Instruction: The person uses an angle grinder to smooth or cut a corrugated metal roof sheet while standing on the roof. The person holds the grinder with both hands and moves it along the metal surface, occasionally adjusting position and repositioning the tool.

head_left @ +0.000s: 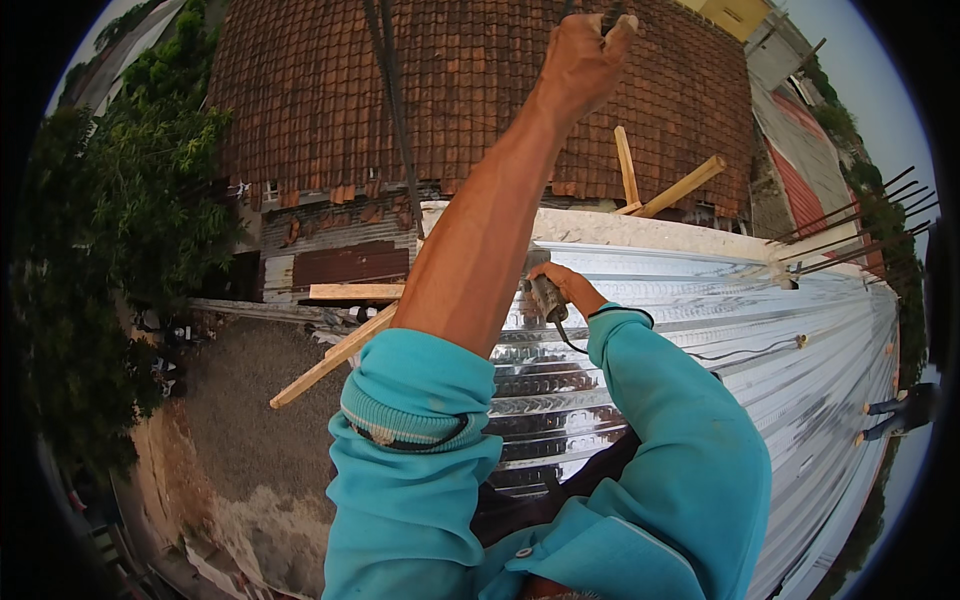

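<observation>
My left arm stretches far up and forward across the view. At its end my left hand (588, 62) is closed around a dark bar (613, 14), of which only a short piece shows at the top edge. Lower down, over the metal decking, my right hand (568, 284) grips a grey corded power tool (547, 300). My left forearm hides part of the tool, so its exact kind does not show. A black cord (568, 340) leaves its near end and runs right over the shiny corrugated metal sheets (660, 290).
A concrete ledge (650, 232) borders the sheets, with timber pieces (682, 187) beyond it. Steel rods rise at left (398, 110) and jut out at right (850, 225). Another person (900, 410) stands at the far right. The drop at left reaches the ground (250, 400).
</observation>
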{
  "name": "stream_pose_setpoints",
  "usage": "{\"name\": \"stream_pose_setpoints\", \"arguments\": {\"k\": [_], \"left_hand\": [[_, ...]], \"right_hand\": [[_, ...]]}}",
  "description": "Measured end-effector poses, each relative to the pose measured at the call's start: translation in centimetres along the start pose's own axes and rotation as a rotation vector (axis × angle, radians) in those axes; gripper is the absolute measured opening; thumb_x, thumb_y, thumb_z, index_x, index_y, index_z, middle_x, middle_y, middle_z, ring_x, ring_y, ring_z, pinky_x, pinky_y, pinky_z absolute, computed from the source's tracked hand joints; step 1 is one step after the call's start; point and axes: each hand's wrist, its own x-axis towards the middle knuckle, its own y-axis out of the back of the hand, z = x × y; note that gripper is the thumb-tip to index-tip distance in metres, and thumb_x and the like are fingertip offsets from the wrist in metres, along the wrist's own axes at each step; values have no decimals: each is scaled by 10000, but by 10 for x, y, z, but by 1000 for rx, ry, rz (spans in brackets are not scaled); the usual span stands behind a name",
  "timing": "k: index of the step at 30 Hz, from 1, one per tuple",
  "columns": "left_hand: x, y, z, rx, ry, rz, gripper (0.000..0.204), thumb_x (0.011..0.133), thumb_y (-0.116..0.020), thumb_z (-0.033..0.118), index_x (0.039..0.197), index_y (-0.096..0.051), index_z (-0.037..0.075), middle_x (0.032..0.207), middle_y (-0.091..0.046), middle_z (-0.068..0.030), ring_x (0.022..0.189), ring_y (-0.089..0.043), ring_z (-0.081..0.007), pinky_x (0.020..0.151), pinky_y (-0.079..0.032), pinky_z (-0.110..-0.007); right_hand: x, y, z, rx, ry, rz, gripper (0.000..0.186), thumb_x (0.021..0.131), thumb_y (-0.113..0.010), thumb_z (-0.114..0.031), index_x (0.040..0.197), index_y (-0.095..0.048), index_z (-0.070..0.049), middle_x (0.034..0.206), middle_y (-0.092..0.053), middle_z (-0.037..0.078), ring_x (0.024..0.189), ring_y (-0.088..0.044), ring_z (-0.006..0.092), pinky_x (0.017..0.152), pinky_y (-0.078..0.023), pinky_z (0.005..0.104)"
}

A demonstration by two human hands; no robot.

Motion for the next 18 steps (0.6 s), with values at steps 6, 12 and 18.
{"name": "stream_pose_setpoints", "arguments": {"k": [6, 12, 18], "left_hand": [[5, -7, 3, -65, 13, -36, 533, 991, -615, 476, 794, -607, -19, 595, -506, -36, 579, -489, -127, 564, -453, -361], [11, 1, -3, -94, -43, 28, 493, 1022, -575, 442, 777, -592, 15, 608, -483, -53, 603, -460, -154, 563, -413, -405], [10, -7, -2, -57, -17, 20, 493, 1023, -565, 436, 774, -588, 12, 609, -484, -57, 608, -462, -158, 576, -417, -407]], "right_hand": [[48, 40, 35, 75, 210, -117, 355, 817, -711, -283, 1039, -620, -21, 830, -690, 157, 671, -692, 303, 588, -592, 465], [47, 28, 6, 47, 48, -40, 306, 807, -701, -236, 996, -620, -10, 779, -676, 162, 644, -689, 291, 588, -595, 448], [14, 48, 30, 96, 50, -80, 355, 787, -709, -264, 1003, -622, 5, 770, -676, 159, 615, -679, 279, 575, -592, 436]]}}
